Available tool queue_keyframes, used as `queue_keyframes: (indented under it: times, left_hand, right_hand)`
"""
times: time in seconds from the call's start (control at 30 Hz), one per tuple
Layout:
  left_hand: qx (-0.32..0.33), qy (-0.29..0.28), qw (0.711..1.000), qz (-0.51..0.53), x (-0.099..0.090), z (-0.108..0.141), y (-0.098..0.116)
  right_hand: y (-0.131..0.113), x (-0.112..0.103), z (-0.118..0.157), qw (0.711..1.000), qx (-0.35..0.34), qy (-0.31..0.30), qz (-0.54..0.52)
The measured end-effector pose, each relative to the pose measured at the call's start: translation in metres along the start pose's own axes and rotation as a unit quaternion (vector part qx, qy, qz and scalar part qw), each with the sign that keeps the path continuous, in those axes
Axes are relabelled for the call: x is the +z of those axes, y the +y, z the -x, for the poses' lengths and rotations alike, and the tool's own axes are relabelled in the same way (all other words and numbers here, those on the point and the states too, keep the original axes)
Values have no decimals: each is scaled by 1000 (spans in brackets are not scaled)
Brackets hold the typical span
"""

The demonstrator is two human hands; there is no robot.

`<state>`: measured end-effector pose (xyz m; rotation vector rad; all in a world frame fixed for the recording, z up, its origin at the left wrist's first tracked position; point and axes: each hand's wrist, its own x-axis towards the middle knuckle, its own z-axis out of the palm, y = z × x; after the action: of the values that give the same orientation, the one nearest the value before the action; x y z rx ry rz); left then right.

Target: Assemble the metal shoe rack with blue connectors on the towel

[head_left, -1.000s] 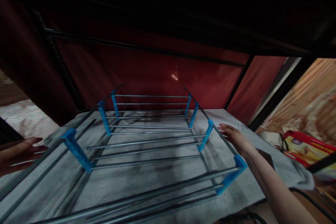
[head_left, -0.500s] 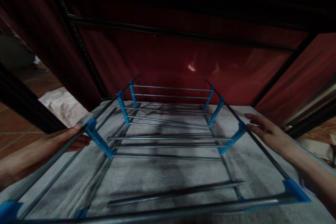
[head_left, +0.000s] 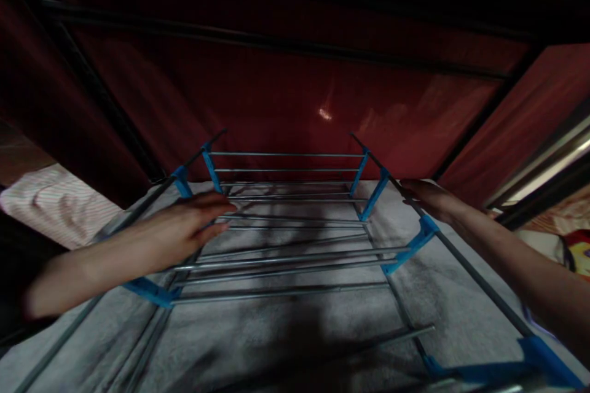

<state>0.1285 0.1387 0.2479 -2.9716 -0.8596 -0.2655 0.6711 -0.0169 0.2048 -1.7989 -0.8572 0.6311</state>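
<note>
A rack of grey metal tubes (head_left: pixel 295 256) and blue plastic connectors (head_left: pixel 410 245) lies in front of me. My left hand (head_left: pixel 196 218) reaches across the left side tube, fingers stretched toward the thin cross tubes (head_left: pixel 286 219). A gap shows between its thumb and fingers; contact with a tube is unclear. On the other side, my right hand (head_left: pixel 431 198) is at the right side tube (head_left: pixel 479 282), fingers closed against it between two blue connectors. Their tips are dark and partly hidden. A loose tube (head_left: pixel 401 336) rests near the front, partly in shadow.
Grey cloth (head_left: pixel 258 331) lies under the rack. A dark red panel (head_left: pixel 276 104) with black frame bars (head_left: pixel 286 44) rises behind it. Striped fabric (head_left: pixel 59 206) is at the left, and a colourful item (head_left: pixel 578 249) at the right edge.
My left hand has left the left side tube and moved inward and right, over the cross tubes. My right hand has moved farther back along the right tube. The view has shifted slightly.
</note>
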Motion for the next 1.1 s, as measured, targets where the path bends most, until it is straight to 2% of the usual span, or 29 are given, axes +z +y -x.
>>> queue_keyframes:
  times: [0.1, 0.2, 0.3, 0.43, 0.53, 0.7, 0.8, 1.1]
  left_hand:
    - [56, -97, 994, -12, 36, -49, 47]
    - [66, -133, 988, -46, 78, -82, 70]
    - [85, -116, 988, -55, 113, -105, 76]
    - [114, -15, 991, -69, 139, -134, 74]
    - [82, 34, 995, -55, 151, -156, 75]
    - [66, 16, 998, 9, 169, -188, 81]
    - [47, 4, 998, 47, 174, -201, 81]
    - [32, 37, 993, 106, 151, -210, 75]
  right_hand:
    - [6, 6, -14, 997, 65, -14, -36]
    - [6, 12, -23, 997, 64, -29, -44]
    - [6, 14, -24, 998, 36, -43, -21]
    - [5, 16, -21, 997, 25, -72, 21]
    - [1, 18, -29, 996, 19, -79, 37]
    - [2, 26, -54, 999, 9, -43, 22]
    - [8, 29, -65, 999, 12, -36, 24]
    - [30, 26, -82, 998, -16, -50, 18]
